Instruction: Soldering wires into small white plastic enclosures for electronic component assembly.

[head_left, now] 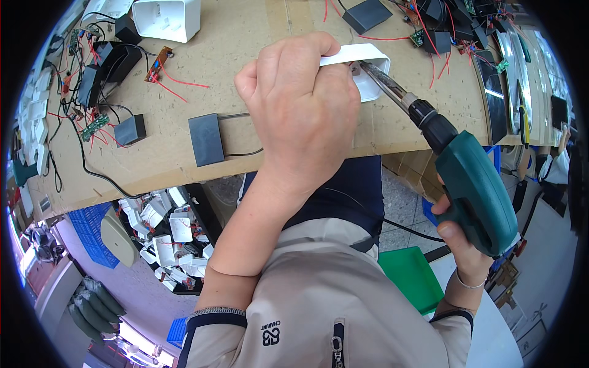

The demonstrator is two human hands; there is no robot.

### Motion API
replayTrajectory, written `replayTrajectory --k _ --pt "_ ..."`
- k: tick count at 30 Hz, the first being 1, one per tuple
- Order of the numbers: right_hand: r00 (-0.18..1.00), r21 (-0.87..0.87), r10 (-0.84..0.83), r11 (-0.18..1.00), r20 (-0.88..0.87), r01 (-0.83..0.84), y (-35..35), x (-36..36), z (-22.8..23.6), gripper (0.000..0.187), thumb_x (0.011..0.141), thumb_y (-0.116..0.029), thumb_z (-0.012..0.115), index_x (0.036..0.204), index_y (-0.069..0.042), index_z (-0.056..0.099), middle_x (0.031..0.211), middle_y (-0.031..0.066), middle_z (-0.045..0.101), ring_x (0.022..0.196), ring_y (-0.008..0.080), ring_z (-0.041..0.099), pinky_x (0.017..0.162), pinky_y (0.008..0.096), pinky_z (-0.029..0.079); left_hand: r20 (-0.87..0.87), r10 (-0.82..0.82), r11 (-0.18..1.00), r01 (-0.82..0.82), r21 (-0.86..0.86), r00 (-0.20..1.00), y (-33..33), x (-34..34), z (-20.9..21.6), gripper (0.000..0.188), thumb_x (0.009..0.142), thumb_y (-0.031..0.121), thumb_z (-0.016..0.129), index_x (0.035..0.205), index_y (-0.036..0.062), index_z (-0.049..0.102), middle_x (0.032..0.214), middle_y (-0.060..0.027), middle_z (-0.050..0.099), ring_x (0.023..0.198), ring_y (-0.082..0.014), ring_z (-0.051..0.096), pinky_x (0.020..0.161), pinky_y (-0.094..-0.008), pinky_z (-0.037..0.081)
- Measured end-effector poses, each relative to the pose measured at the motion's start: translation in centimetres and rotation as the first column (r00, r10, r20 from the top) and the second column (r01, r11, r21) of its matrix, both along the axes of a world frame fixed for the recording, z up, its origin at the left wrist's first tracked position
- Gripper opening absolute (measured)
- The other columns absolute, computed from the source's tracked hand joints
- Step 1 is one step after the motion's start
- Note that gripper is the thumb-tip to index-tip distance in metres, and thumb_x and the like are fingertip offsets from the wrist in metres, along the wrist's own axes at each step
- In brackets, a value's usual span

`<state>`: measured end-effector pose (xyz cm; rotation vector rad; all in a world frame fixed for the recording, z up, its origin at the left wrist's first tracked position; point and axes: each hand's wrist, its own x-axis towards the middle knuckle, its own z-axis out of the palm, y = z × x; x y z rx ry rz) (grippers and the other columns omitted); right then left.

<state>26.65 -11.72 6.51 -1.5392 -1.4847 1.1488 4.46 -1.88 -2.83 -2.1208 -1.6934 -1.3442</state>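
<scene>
While left hand [300, 104] clamps white housing [358, 54] and right hand [466, 250] grips green power drill [478, 190], I judge housing light, stiff, slick, best held by sides; drill heavier.

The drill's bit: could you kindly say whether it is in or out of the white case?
In: the bit crosses the rim of the white case, its tip showing inside.

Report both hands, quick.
Left hand: closed, holding the white plastic case.
Right hand: closed around the handle of the green power drill.
</scene>
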Motion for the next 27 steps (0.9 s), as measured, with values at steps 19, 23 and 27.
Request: replayTrajectory --k 19,23,27 --pt "1.000 0.034 0.014 0.999 0.002 -0.014 -0.44 -0.06 -0.34 0.073 0.070 -0.011 0.085 0.129 0.012 0.046 0.115 0.0201 0.063 0.081 0.0186 0.067 0.069 0.0277 0.055 0.010 -0.004 1.000 0.004 0.005 1.000 0.03 -0.04 -0.10 0.007 0.066 0.006 0.071 0.073 0.0074 0.069 0.097 -0.0009 0.061 0.090 -0.0175 0.055 0.081 -0.0341 0.032" --pt "1.000 0.040 0.016 0.999 0.013 -0.016 -0.62 -0.07 -0.31 0.072 0.071 -0.010 0.084 0.128 0.012 0.047 0.114 0.0202 0.063 0.080 0.0184 0.067 0.069 0.0275 0.054 0.013 -0.005 1.000 0.005 0.009 1.000 0.04 -0.04 -0.12 0.007 0.066 0.006 0.071 0.073 0.0072 0.069 0.097 -0.0011 0.062 0.090 -0.0178 0.055 0.080 -0.0342 0.032" --pt "0.999 0.030 0.023 0.999 0.022 -0.024 -0.94 0.04 -0.24 0.070 0.071 -0.012 0.084 0.126 0.012 0.048 0.113 0.0201 0.063 0.079 0.0184 0.067 0.069 0.0273 0.054 0.007 0.005 1.000 -0.005 -0.001 1.000 -0.03 -0.02 0.07 0.007 0.066 0.006 0.071 0.072 0.0070 0.069 0.097 -0.0015 0.062 0.089 -0.0184 0.055 0.080 -0.0342 0.032"
